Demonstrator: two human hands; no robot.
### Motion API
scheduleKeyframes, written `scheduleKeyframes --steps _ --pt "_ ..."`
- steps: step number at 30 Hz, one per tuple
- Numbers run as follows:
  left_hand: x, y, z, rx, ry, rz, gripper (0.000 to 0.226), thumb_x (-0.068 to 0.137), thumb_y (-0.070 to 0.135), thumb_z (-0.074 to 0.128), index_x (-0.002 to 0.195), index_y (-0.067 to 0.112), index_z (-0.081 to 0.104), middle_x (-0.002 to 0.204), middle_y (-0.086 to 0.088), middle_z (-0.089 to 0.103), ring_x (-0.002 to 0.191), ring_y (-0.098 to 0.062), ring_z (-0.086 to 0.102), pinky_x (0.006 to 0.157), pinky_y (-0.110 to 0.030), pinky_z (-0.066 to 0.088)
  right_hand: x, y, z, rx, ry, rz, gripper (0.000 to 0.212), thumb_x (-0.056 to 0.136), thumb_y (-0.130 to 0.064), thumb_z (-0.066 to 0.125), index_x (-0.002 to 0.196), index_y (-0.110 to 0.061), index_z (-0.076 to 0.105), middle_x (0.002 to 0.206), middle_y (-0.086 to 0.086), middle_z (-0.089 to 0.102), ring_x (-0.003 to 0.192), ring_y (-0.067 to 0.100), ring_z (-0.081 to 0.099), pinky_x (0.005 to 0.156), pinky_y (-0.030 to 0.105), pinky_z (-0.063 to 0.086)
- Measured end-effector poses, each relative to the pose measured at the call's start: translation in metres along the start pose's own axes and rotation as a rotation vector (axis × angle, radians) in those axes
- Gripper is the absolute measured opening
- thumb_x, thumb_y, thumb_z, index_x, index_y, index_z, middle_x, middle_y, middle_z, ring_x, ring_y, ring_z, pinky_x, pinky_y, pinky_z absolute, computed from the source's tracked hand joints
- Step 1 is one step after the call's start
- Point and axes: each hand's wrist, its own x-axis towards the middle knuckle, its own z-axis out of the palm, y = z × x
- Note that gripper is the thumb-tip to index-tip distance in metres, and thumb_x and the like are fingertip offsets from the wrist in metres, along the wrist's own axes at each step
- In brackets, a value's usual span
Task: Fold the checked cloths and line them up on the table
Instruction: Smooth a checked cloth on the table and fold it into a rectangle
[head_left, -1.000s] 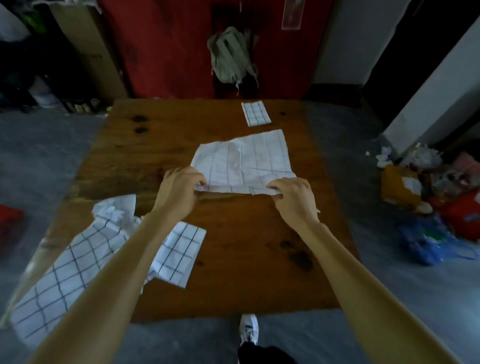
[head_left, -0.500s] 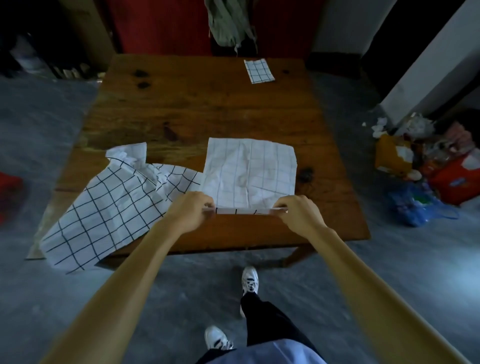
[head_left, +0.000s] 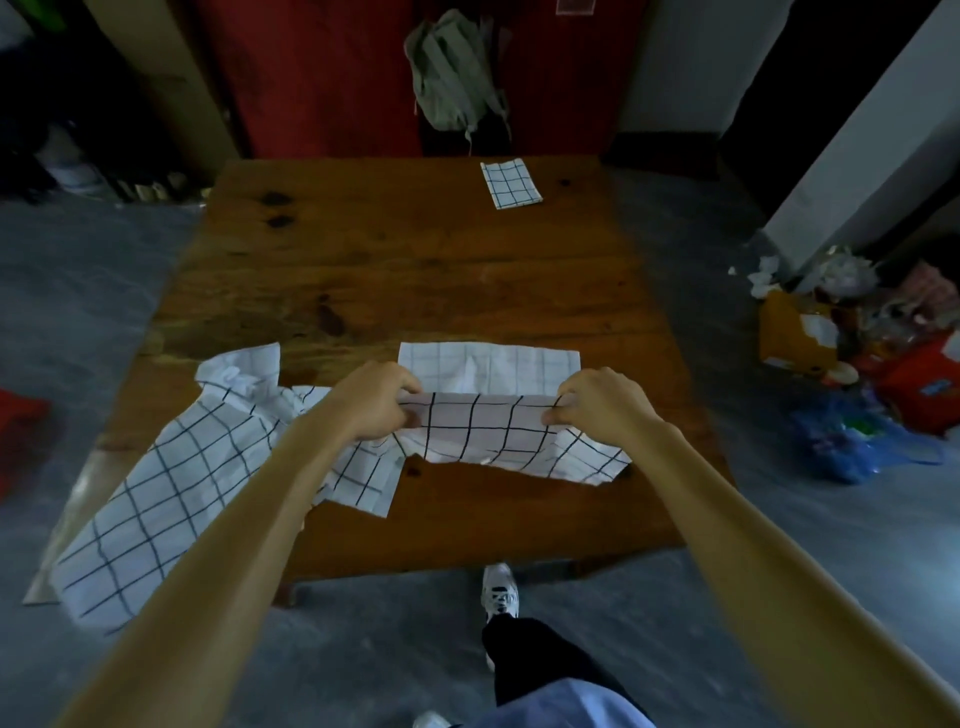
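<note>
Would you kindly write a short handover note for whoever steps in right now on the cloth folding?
Left hand and right hand: each pinches a near corner of the cloth in work, near edge lifted, mid-fold at the table centre.
Done: one folded cloth lies at the far edge.
Waiting: an unfolded cloth lies crumpled at the near left, hanging over the table edge.
Left: finish this fold, fold the waiting cloth, line both up with the folded one.

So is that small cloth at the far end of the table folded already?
Yes, folded: the small cloth lies as a compact flat rectangle near the far edge of the table, untouched.
</note>
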Motion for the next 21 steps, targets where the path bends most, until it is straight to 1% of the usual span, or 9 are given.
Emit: scheduleKeyframes --steps 3,7,8,10,12,14,17,19,21 --pt "0.046 0.000 -0.010 0.037 0.042 -0.034 0.018 0.081 0.028 0.073 0.080 0.011 0.065 0.078 0.000 0.066 0.072 -0.018 0.062 0.066 -0.033 0.049 0.045 0.012 -0.009 -0.031 -0.012 -0.010 0.052 0.081 -0.060 0.064 0.102 -0.013 0.067 0.098 0.003 0.068 0.087 0.021 0.064 0.074 0.034 0.054" --pt "0.104 0.000 -0.013 0.088 0.103 -0.108 0.023 0.082 0.030 0.073 0.075 0.014 0.058 0.065 0.002 0.058 0.056 -0.013 0.051 0.052 -0.025 0.039 0.102 0.026 -0.011 -0.076 -0.034 -0.054 0.047 0.082 -0.058 0.063 0.088 -0.012 0.060 0.083 0.003 0.064 0.075 0.019 0.060 0.061 0.027 0.043" --pt "0.116 0.000 -0.012 0.115 0.110 -0.131 0.021 0.082 0.031 0.073 0.077 0.015 0.059 0.065 0.003 0.057 0.057 -0.014 0.052 0.054 -0.025 0.039 0.114 0.029 -0.008 -0.098 -0.036 -0.064 0.047 0.082 -0.059 0.063 0.086 -0.012 0.059 0.080 0.002 0.063 0.073 0.018 0.060 0.062 0.027 0.042" --pt "0.136 -0.003 -0.003 0.144 0.120 -0.191 0.022 0.081 0.034 0.073 0.095 0.019 0.063 0.080 0.002 0.064 0.073 -0.019 0.060 0.071 -0.030 0.045 0.137 0.032 0.001 -0.155 -0.026 -0.101 0.046 0.081 -0.060 0.062 0.082 -0.014 0.059 0.074 -0.001 0.061 0.070 0.016 0.059 0.070 0.028 0.046" --pt "0.150 -0.010 0.013 0.144 0.153 -0.258 0.035 0.082 0.034 0.072 0.112 0.022 0.061 0.102 0.001 0.068 0.096 -0.022 0.062 0.090 -0.036 0.041 0.156 0.036 0.015 -0.167 -0.020 -0.121 0.045 0.081 -0.062 0.062 0.076 -0.018 0.057 0.069 -0.003 0.058 0.070 0.015 0.056 0.078 0.030 0.045" --pt "0.156 -0.021 0.032 0.142 0.204 -0.293 0.053 0.081 0.034 0.072 0.128 0.021 0.051 0.119 -0.002 0.063 0.110 -0.024 0.058 0.097 -0.040 0.038 0.174 0.039 0.034 -0.173 -0.042 -0.135 0.044 0.080 -0.064 0.060 0.076 -0.020 0.055 0.068 -0.005 0.056 0.074 0.016 0.057 0.085 0.032 0.043" --pt "0.151 -0.031 0.057 0.134 0.293 -0.334 0.076 0.080 0.033 0.073 0.142 0.015 0.033 0.136 -0.013 0.049 0.128 -0.031 0.043 0.107 -0.047 0.033 0.190 0.042 0.057 -0.165 -0.080 -0.118 0.045 0.078 -0.070 0.056 0.085 -0.026 0.059 0.079 -0.003 0.061 0.089 0.021 0.060 0.097 0.040 0.041" --pt "0.146 -0.032 0.066 0.132 0.376 -0.338 0.078 0.081 0.031 0.071 0.144 0.014 0.029 0.143 -0.019 0.039 0.136 -0.036 0.031 0.111 -0.051 0.028 0.195 0.041 0.065 -0.189 -0.037 -0.113 0.048 0.080 -0.068 0.056 0.098 -0.024 0.064 0.090 -0.003 0.063 0.098 0.020 0.059 0.104 0.039 0.035" --pt "0.142 -0.032 0.071 0.130 0.427 -0.316 0.074 0.082 0.028 0.069 0.143 0.013 0.031 0.148 -0.023 0.031 0.139 -0.038 0.024 0.113 -0.053 0.020 0.196 0.042 0.072 -0.116 0.068 -0.098 0.054 0.081 -0.064 0.060 0.117 -0.024 0.062 0.112 0.000 0.062 0.113 0.021 0.053 0.111 0.041 0.028"
